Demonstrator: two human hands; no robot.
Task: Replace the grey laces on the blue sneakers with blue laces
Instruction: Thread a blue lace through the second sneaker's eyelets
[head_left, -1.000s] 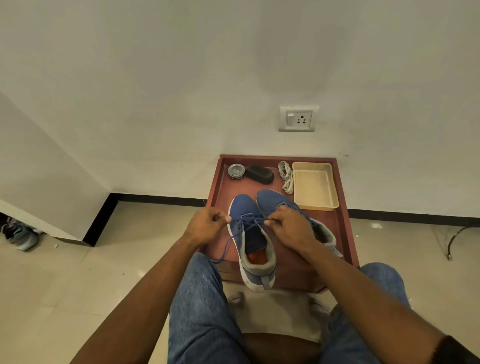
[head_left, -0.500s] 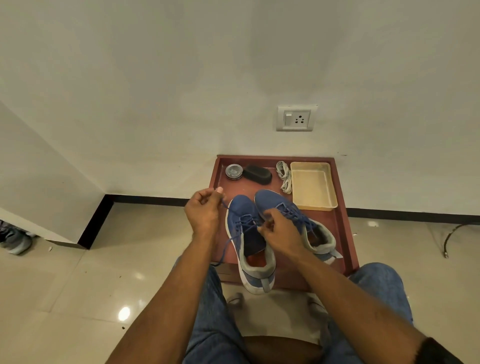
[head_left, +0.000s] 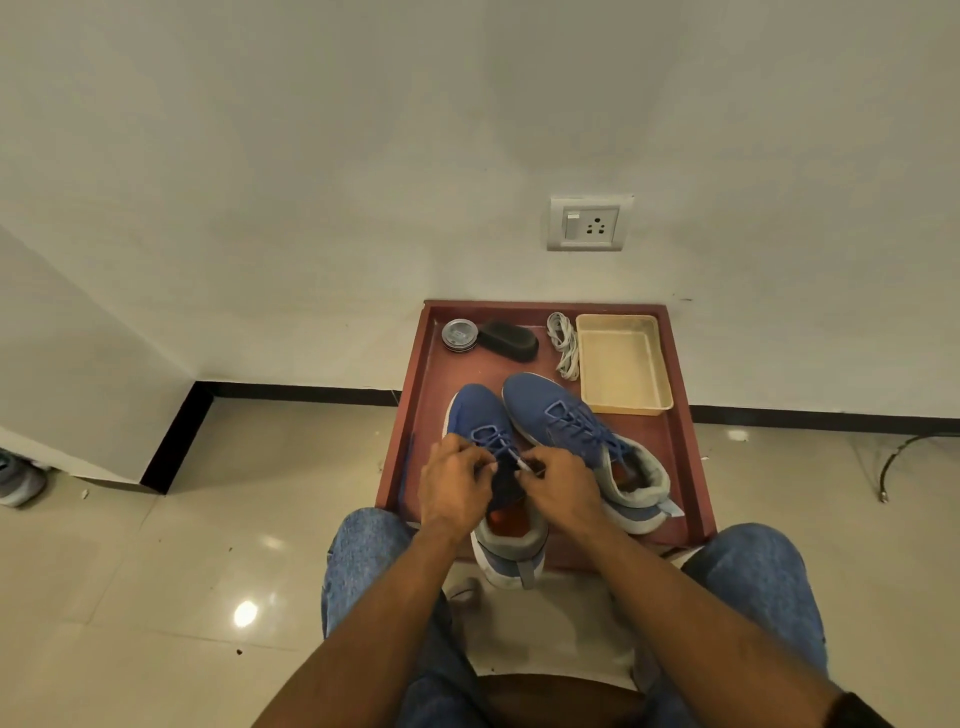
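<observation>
The blue lace (head_left: 493, 441) is pinched by the left hand (head_left: 451, 488) and its white tip by the right hand (head_left: 561, 483), both grips narrow, over the near sneaker (head_left: 483, 415) on the red-brown counter (head_left: 415, 415). The laced far sneaker (head_left: 550, 405) lies just beside. Coiled grey laces (head_left: 563, 345) lie behind, beside a beige tray (head_left: 623, 364).
</observation>
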